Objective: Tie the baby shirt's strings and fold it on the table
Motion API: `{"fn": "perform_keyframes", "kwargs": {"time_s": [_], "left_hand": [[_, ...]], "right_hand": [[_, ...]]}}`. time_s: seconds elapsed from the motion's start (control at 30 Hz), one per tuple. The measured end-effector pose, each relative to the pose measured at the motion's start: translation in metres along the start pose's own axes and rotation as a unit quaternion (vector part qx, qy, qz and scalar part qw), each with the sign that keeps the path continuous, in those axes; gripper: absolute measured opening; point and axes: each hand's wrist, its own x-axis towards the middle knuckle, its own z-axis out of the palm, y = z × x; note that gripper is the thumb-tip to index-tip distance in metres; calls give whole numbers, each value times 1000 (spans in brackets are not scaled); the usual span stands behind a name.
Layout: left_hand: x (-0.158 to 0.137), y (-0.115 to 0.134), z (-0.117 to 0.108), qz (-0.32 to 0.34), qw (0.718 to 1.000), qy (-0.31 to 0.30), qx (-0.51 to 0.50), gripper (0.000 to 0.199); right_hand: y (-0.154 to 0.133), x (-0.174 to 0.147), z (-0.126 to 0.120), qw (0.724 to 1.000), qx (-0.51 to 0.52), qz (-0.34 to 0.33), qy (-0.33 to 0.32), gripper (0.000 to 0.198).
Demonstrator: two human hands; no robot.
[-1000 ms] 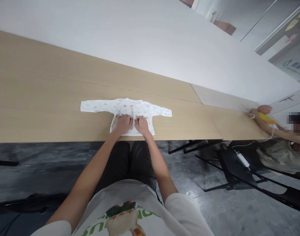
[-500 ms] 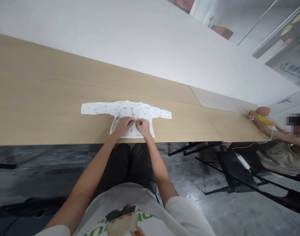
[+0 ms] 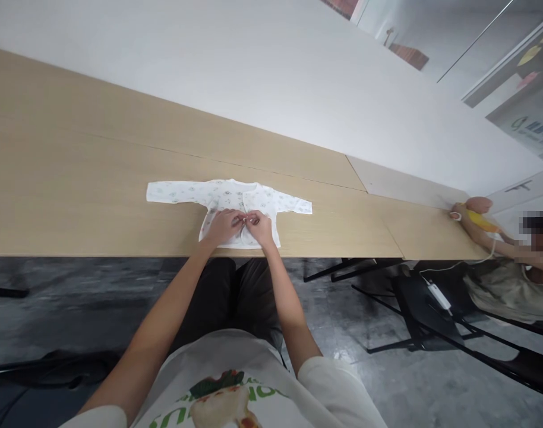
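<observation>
A white baby shirt [image 3: 229,194] with small printed figures lies flat on the wooden table [image 3: 97,178], its long sleeves stretched to both sides. My left hand [image 3: 227,224] rests over the lower front, its fingertips pinched at the middle opening. Right beside it, my right hand [image 3: 259,226] is closed with thumb and finger pinching the cloth at the same front edge. The fingertips of both hands almost meet. What exactly lies between them, perhaps a tie or fastener, is too small to make out.
At the right, another person's arm [image 3: 476,235] reaches to a doll [image 3: 479,221] in yellow on the table. Black folding chairs [image 3: 425,309] stand below the table edge, one with a white power strip [image 3: 439,296]. A white wall [image 3: 253,71] runs along the back.
Both hands stay at the shirt's front opening, with the fingertips drawn slightly closer and raised a little. The view has shifted slightly.
</observation>
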Motion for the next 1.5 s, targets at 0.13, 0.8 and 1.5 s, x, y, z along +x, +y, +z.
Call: {"fn": "perform_keyframes", "kwargs": {"time_s": [0.13,0.8,1.5], "left_hand": [[1,1,0,-9,1000,-6,3,28],[2,-2,1,-11,1000,17,11,31],[-3,3,-3,-15,1000,-1,-1,32]], "right_hand": [[0,0,0,999,32,26,14,16],[1,4,-3,995,54,53,71,9],[-1,111,17,991,-103,81,-32,22]]}}
